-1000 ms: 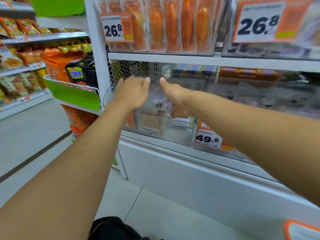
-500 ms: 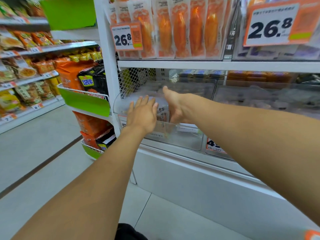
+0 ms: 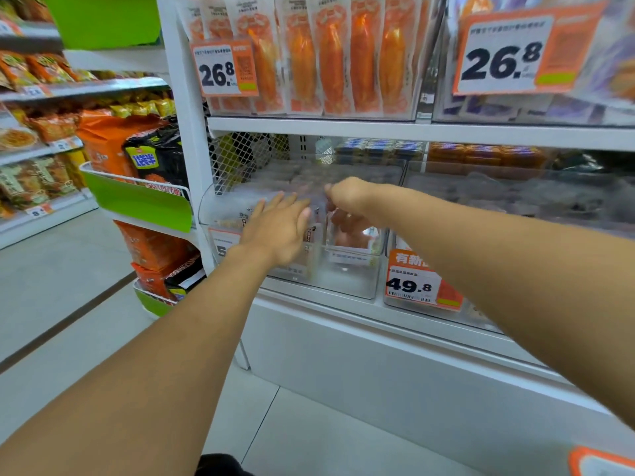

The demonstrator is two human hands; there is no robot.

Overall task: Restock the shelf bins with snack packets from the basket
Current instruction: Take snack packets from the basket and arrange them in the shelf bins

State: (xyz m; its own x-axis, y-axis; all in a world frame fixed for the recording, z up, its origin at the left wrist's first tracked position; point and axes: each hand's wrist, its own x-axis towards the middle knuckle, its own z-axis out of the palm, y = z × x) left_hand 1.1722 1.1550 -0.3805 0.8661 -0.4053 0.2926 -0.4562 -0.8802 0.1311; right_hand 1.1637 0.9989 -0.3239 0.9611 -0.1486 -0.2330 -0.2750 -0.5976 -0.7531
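A clear plastic bin sits at the left end of the lower shelf, holding white snack packets with dark print. My left hand lies flat with straight fingers against the packets at the bin's front left. My right hand bends at the wrist over the bin's rim. Its fingers dip inside and show only as a blur through the plastic, so their hold is unclear. The basket is out of view.
An orange 49.8 price tag hangs on the neighbouring clear bin. Orange packets stand on the shelf above. A green side rack with noodle bags juts out at the left, beside the aisle floor.
My left hand has slid down and forward onto the packets at the bin's front. My right hand's fingers have dropped deeper into the bin. The camera has moved closer.
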